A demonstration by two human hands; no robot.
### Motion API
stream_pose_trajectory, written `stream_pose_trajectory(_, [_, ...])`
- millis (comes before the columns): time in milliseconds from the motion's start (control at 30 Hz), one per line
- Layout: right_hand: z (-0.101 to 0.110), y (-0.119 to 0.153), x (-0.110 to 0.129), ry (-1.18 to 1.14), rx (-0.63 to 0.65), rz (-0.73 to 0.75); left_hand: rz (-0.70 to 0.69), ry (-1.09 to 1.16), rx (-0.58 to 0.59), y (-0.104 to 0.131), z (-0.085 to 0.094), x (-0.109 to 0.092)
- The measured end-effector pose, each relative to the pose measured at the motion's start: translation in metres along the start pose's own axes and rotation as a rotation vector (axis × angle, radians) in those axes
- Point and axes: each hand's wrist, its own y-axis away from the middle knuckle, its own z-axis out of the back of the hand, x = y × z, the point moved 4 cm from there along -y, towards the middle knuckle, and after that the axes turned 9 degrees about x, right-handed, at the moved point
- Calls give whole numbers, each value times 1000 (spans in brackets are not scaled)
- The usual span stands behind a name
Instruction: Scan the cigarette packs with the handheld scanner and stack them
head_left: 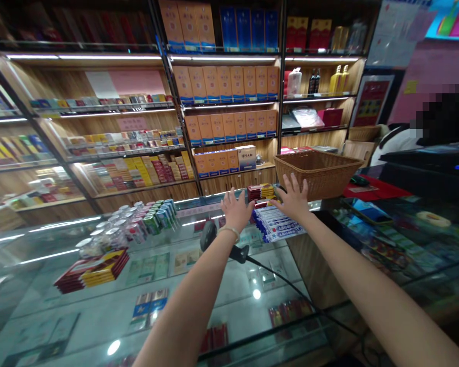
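Observation:
My left hand (236, 209) is stretched out over the glass counter (110, 316), its fingers spread and nothing in them. Below its wrist lies a black barcode scanner (208, 235), partly hidden by my forearm, with a cable running off to the lower right. My right hand (294, 199) is open too, fingers apart, at the far edge of a pile of blue-and-white wrapped bars (277, 224). Whether it touches the bars I cannot tell. Just behind, between both hands, sits a small stack of red and yellow packets (260, 192).
A wicker basket (325, 171) stands beyond my right hand. To the left are rows of small cans (156, 216) and a stack of red and yellow packets (94, 267). Shelves with orange boxes (224, 84) line the back. A person (401, 140) is at the right, by a dark monitor.

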Motion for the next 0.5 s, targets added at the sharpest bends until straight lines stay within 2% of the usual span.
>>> stream_pose_trajectory(133, [-13, -3, -1, 18, 36, -18, 23, 13, 37, -10, -11, -8])
stream_pose_trajectory(267, [-22, -4, -3, 3, 40, -34, -9, -18, 86, -21, -25, -11])
stream_pose_trajectory(500, [-30, -5, -5, -6, 79, -39, 17, -56, 96, -31, -42, -12])
